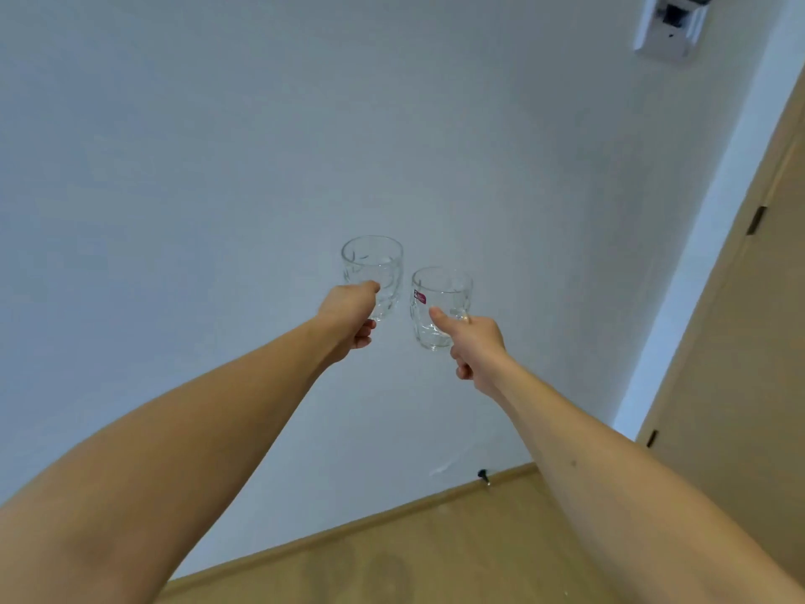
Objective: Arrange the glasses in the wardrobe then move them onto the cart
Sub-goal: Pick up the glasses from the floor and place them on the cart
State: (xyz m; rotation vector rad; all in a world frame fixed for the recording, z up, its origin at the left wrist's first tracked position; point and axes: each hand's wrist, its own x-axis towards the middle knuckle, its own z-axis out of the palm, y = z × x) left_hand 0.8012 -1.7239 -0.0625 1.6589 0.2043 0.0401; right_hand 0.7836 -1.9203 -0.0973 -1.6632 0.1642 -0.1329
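Closest to me, along the bottom of the view, runs a tan wooden panel (392, 555), and my two bare forearms reach out over it toward a pale wall (218, 146). Farther out, my left hand (348, 318) has its fingers curled round the lower part of the left glass (372, 272), thumb lying across its side. My right hand (477, 350) grips the right glass (440, 305) the same way, thumb pressed up against the near wall, fingers wrapped round what may be a handle; I cannot tell for sure. Both glasses are upright, rims up, held in the air just beside each other without touching, well out in front of the wall. No shelf or cart shows under them.

They look like short, clear, empty tumblers with a moulded pattern in the walls; the right one carries a small red-and-white sticker near its rim. I judge them stiff, fairly light, smooth enough to slip, and quick to chip if they knock together, so I would keep them apart. Holding low on the body, away from the thin rim, seems safest.

Beyond, a brown door (740, 342) with dark hinges stands at the right, and a white wall fitting (671, 28) sits high in the corner.
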